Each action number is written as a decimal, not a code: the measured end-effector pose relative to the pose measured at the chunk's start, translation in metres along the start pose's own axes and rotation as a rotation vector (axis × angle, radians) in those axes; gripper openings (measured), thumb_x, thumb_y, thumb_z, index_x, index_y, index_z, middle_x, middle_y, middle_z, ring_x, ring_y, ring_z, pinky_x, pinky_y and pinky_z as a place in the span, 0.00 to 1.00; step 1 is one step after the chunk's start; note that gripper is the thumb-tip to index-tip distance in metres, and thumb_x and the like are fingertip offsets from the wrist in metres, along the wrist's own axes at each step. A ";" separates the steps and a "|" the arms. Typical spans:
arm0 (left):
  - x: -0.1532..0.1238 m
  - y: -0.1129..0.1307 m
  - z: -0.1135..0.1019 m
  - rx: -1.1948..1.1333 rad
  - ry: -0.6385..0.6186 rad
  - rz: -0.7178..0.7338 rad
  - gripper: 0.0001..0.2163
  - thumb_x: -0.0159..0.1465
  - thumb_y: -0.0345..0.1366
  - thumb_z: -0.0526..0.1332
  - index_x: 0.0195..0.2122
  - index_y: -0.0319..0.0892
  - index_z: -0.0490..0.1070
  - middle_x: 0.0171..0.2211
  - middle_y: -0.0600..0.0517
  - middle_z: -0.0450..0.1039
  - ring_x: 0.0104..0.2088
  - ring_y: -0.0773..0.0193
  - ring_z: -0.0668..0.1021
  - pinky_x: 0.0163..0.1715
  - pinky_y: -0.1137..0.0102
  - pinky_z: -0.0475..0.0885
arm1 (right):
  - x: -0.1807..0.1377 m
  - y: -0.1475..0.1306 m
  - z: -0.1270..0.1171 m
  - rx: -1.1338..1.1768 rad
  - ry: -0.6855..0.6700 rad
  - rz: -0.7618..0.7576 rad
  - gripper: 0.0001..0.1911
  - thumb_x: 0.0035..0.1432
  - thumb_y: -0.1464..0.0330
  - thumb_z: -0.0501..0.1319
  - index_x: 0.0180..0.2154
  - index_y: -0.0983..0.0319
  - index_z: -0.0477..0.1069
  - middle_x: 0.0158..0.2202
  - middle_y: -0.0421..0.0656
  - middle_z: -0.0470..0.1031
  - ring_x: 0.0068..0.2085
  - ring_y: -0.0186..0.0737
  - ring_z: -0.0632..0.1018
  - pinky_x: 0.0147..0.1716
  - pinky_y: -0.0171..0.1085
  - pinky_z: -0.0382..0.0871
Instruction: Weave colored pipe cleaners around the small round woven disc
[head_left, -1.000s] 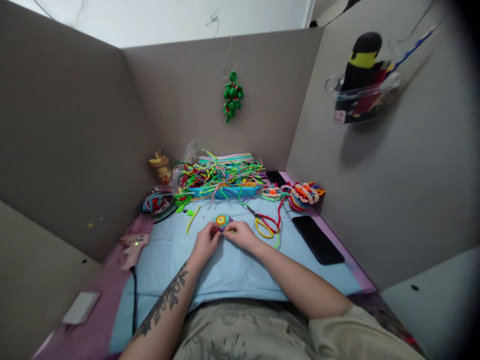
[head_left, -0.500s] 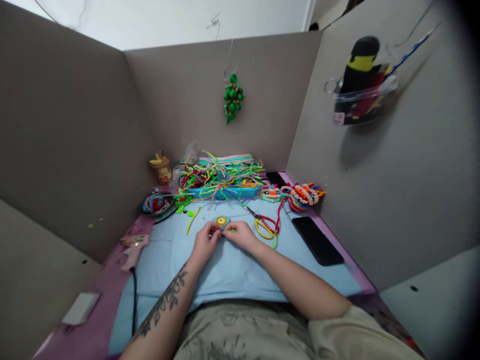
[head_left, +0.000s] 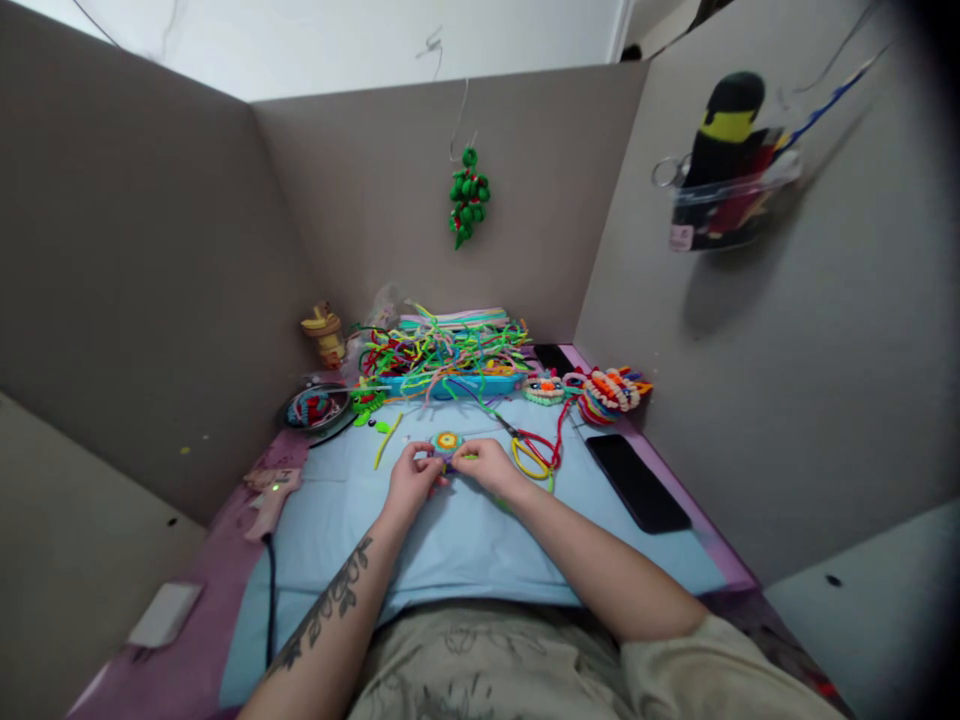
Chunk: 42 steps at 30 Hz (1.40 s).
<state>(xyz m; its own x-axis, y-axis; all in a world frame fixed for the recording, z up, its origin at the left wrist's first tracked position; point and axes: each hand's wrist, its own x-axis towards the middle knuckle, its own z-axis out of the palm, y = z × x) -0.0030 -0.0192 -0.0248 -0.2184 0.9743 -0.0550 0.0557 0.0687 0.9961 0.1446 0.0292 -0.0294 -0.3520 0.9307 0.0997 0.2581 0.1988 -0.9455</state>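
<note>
A small round piece of coiled pipe cleaners (head_left: 447, 441), with orange, yellow and light-blue rings, is between my hands over the blue cloth. My left hand (head_left: 411, 480) pinches its near edge with thumb and forefinger, where some purple shows. My right hand (head_left: 487, 468) is closed on a yellow-green pipe cleaner (head_left: 469, 457) at the near right edge of the coil. A bit of green shows under my right wrist. Just right of that hand lie scissors (head_left: 531, 455) with red and yellow handles. To the left rests a loose yellow-green pipe cleaner (head_left: 388, 441).
A blue tray (head_left: 457, 387) heaped with pipe cleaners stands at the back. Finished colourful pieces (head_left: 609, 392) and a black phone (head_left: 637, 483) lie on the right. On the left are a pink glue gun (head_left: 271, 500), its cord, and a round dish (head_left: 330, 428). Grey partitions enclose the table.
My left fingers have spread a little and shifted at the coil's near edge, baring more of it. My right hand stays almost in place. A green bit now shows under my right wrist.
</note>
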 end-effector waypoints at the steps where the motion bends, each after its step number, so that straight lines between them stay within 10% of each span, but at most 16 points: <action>1: 0.000 0.000 0.001 -0.028 0.000 -0.013 0.21 0.49 0.45 0.66 0.38 0.43 0.60 0.20 0.56 0.73 0.16 0.66 0.75 0.12 0.78 0.61 | 0.000 0.000 0.000 -0.009 0.002 -0.006 0.09 0.48 0.67 0.61 0.26 0.65 0.77 0.20 0.38 0.72 0.23 0.31 0.69 0.23 0.29 0.59; 21: -0.002 0.009 0.004 -0.188 0.131 -0.073 0.29 0.43 0.46 0.72 0.37 0.44 0.54 0.18 0.61 0.69 0.12 0.72 0.68 0.10 0.81 0.57 | -0.012 -0.010 -0.003 -0.463 0.031 -0.411 0.08 0.61 0.71 0.58 0.38 0.59 0.75 0.40 0.44 0.74 0.42 0.39 0.74 0.43 0.35 0.65; 42: -0.001 0.009 0.007 -0.233 0.173 0.038 0.28 0.44 0.43 0.71 0.36 0.46 0.52 0.15 0.65 0.67 0.11 0.74 0.65 0.12 0.81 0.54 | -0.006 -0.011 0.006 -0.531 0.095 -0.362 0.06 0.61 0.74 0.56 0.33 0.61 0.70 0.36 0.43 0.71 0.38 0.38 0.73 0.37 0.34 0.65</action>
<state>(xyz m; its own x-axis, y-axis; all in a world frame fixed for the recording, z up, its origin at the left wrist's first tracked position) 0.0046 -0.0182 -0.0167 -0.3847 0.9227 -0.0246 -0.1537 -0.0378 0.9874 0.1385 0.0191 -0.0211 -0.4254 0.7943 0.4336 0.5562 0.6075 -0.5671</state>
